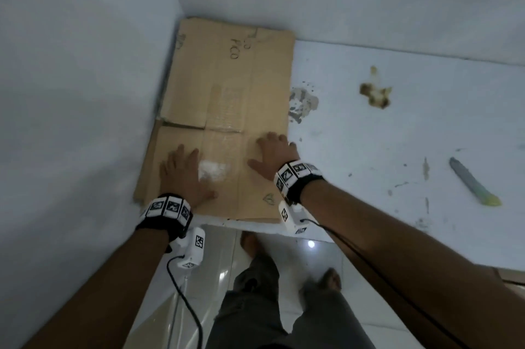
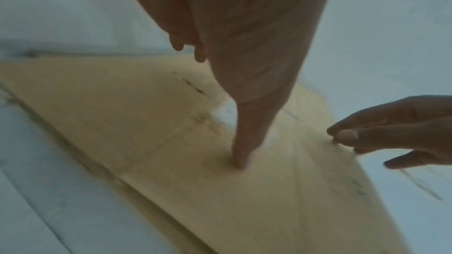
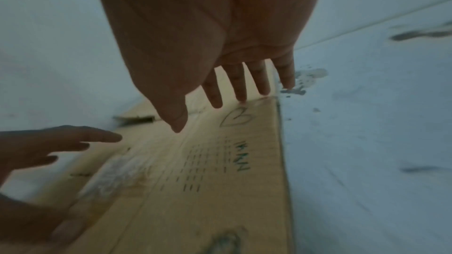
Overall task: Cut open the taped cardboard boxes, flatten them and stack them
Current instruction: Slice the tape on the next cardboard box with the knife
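The flattened brown cardboard box [image 1: 227,121] lies on our white worktop [image 1: 397,135], pressed under our left hand [image 1: 183,175] and right hand [image 1: 274,157], fingers straight and grasping nothing; any stacking remains.

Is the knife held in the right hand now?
No. The right hand lies flat with spread fingers on the flattened cardboard box, while the knife lies apart on the white table.

**Colours and Patterns Recorded**

A tan flattened cardboard box [image 1: 233,110], marked with dark handwriting and a white torn patch, was seen on a pale blue-white painted surface [image 1: 397,127] stained grey and brown. Black-and-white square-patterned wristbands [image 1: 295,175] were worn. A grey, yellow-tipped cutter [image 1: 473,182] was noted.
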